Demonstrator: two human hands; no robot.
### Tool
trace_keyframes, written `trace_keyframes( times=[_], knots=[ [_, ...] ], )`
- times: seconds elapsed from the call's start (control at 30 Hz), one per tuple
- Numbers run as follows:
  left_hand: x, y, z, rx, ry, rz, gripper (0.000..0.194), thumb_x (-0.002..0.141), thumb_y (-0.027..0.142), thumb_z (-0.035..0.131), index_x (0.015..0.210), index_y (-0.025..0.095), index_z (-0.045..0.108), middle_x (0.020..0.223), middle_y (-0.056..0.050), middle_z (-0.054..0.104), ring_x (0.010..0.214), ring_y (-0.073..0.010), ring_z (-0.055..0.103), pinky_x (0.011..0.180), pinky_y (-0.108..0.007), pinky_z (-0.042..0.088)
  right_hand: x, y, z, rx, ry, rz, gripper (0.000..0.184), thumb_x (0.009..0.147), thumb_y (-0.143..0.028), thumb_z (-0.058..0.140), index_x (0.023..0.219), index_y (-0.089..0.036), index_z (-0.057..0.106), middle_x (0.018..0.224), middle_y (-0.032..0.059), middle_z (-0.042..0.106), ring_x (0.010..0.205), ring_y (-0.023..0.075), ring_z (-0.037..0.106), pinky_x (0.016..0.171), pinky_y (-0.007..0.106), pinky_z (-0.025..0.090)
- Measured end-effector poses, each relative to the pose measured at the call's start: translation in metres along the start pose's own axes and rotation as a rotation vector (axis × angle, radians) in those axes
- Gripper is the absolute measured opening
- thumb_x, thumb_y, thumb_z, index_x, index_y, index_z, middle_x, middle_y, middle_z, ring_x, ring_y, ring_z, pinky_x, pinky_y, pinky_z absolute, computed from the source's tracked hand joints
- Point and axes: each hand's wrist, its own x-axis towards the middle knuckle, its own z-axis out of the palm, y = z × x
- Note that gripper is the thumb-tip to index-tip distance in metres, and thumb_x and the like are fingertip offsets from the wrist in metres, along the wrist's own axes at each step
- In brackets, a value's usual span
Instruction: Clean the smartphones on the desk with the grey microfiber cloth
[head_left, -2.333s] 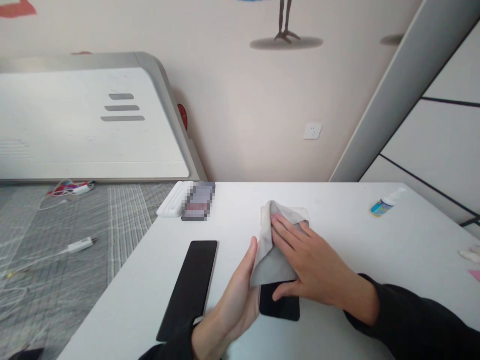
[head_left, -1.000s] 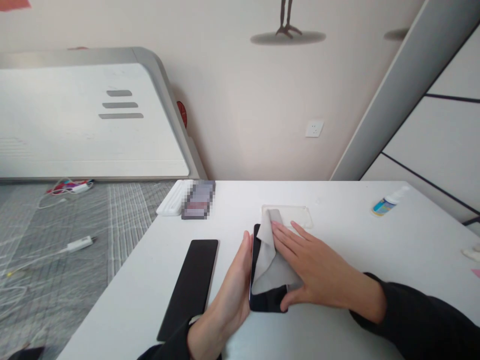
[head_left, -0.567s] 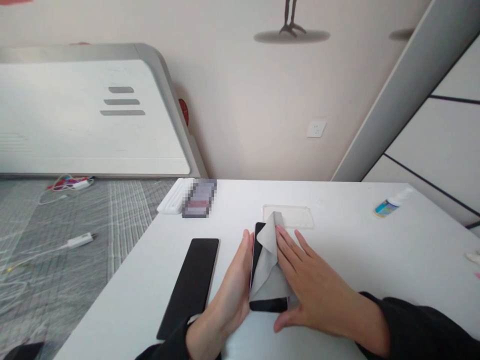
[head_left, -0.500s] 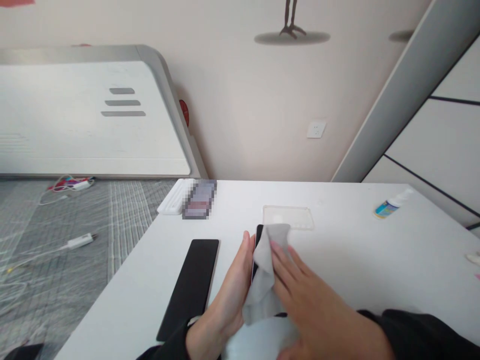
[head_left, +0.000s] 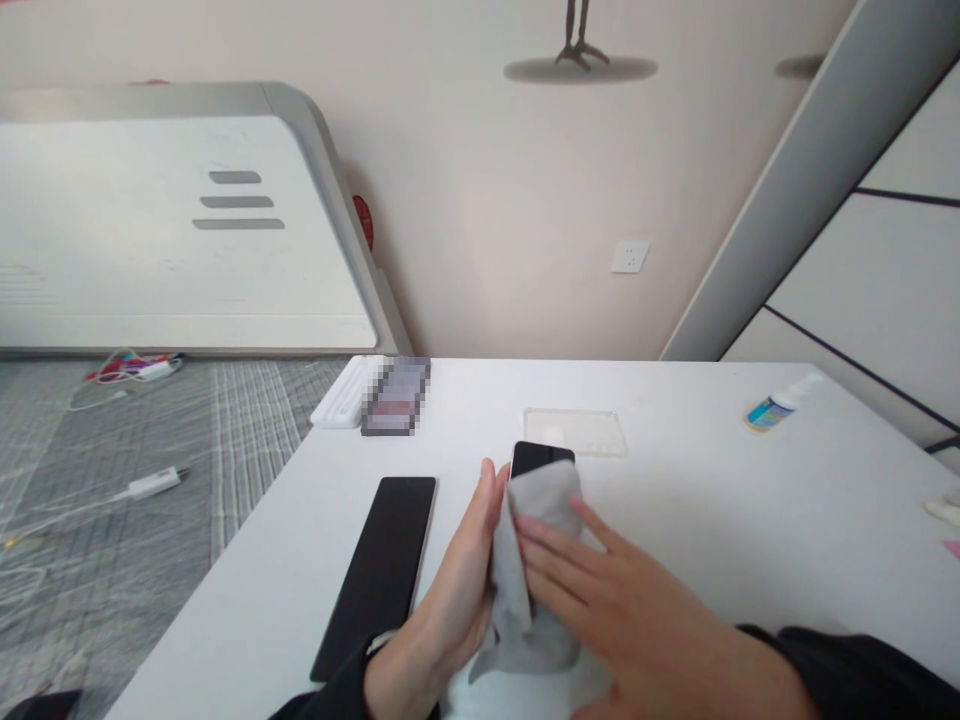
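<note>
My left hand [head_left: 465, 565] grips the left long edge of a black-screened phone [head_left: 538, 455], its thumb side pointing up. A grey cloth [head_left: 551, 488] covers most of the screen, so only the phone's top end shows. My right hand [head_left: 615, 585] presses the cloth onto the screen with its fingers extended, lying over the cloth. The cloth's lower end hangs loose below the phone. Just beyond the phone, a clear phone case [head_left: 592, 432] lies on the white table [head_left: 697, 500].
A long black flat panel [head_left: 379, 575] lies left of my hands. At the table's back left are a white case [head_left: 346, 392] and a blurred flat item [head_left: 397, 395]. A small spray bottle [head_left: 780, 405] lies at the back right. A wall [head_left: 487, 200] rises behind the table.
My right hand and the cloth have slid down and slightly left over the phone, uncovering its top end. My left hand keeps hold of the phone's edge.
</note>
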Motion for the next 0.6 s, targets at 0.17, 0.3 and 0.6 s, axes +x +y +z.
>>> trace_keyframes(
  times=[0.17,0.3,0.6],
  knots=[
    [0.002,-0.004,-0.004,0.006,0.005,-0.026,0.061,0.102,0.053,0.057,0.153,0.019,0.052,0.137,-0.011,0.071,0.131,-0.0275,0.065,0.117,-0.039,0.045,0.003,0.010,-0.002,-0.037,0.090,0.170,0.126,0.082,-0.094,0.044,0.161,0.002,0.031,0.165,0.0276,0.034,0.158,0.0421,0.022,0.129,0.062,0.013],
    [0.003,-0.005,-0.006,0.008,-0.017,-0.016,0.065,0.101,0.055,0.058,0.153,0.016,0.051,0.138,-0.013,0.070,0.132,-0.0297,0.065,0.118,-0.040,0.045,0.000,-0.002,0.005,0.000,0.029,0.022,0.103,0.094,-0.081,0.047,0.161,-0.004,0.034,0.165,0.0200,0.041,0.157,0.0312,0.029,0.127,0.047,0.027],
    [0.000,-0.004,0.005,0.057,0.033,0.028,0.052,0.109,0.048,0.044,0.147,0.015,0.058,0.152,-0.005,0.061,0.151,-0.0198,0.043,0.129,-0.031,0.022,0.005,0.006,0.005,-0.017,0.135,0.140,0.138,0.076,-0.098,0.042,0.162,0.007,0.021,0.167,0.0306,0.029,0.160,0.0408,0.015,0.129,0.056,0.020]
  ],
)
